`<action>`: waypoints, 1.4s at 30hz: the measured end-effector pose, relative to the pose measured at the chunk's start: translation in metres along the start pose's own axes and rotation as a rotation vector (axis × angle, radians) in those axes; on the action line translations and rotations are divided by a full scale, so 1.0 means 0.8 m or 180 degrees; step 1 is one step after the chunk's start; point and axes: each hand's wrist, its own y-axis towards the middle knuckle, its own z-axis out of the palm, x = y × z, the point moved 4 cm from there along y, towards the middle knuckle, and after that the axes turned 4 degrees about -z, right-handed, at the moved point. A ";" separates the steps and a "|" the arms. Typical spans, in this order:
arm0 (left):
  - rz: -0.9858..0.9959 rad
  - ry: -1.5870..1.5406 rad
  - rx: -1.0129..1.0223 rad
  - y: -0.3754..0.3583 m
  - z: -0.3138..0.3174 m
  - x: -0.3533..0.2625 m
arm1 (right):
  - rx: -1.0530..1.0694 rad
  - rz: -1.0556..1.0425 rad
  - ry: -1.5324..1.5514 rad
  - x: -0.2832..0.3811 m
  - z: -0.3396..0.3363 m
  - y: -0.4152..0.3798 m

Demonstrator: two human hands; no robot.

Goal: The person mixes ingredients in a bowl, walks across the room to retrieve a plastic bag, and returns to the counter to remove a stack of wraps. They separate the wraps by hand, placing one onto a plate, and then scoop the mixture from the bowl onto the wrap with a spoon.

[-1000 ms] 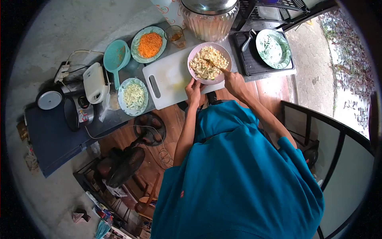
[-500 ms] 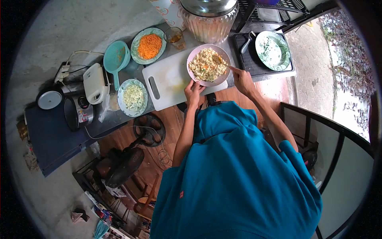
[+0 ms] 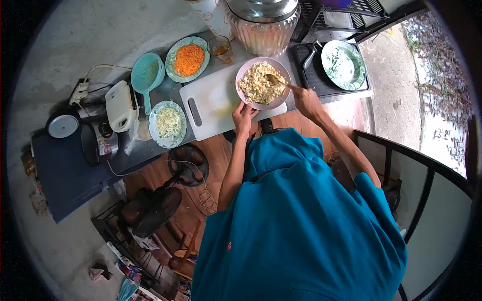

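A pink bowl (image 3: 280,102) with a pale, chunky food mixture (image 3: 256,83) flecked orange and green rests on a white cutting board (image 3: 211,105). My left hand (image 3: 243,118) grips the near rim of this bowl at its lower left. From the right, my right hand (image 3: 305,100) is closed around the handle of a spoon (image 3: 276,80), whose head sits in the mixture. To the left are a plate (image 3: 168,61) of shredded orange food and a plate (image 3: 152,120) of chopped pale green food.
Behind the bowl stand a large glass jar (image 3: 263,35) and a glass cup (image 3: 221,49). A teal strainer (image 3: 146,75) is at the left. A black tray (image 3: 326,85) at the right holds a green-white plate (image 3: 344,65) and a peeler-like utensil (image 3: 310,56). A fan (image 3: 155,210) stands below.
The spoon in my right hand has shifted left within the bowl, and more of its head shows. My left hand stays at the rim.
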 end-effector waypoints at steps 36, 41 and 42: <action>-0.0104 0.0166 0.0208 0.007 -0.013 0.003 | -0.0763 0.2050 0.2159 -0.044 0.057 -0.074; -0.0038 0.0165 -0.0020 0.014 -0.029 -0.002 | -0.1044 0.2792 0.2972 -0.013 0.063 -0.094; 0.0092 0.0355 -0.0045 0.013 -0.031 -0.008 | -0.0825 0.2717 0.3088 -0.008 0.067 -0.095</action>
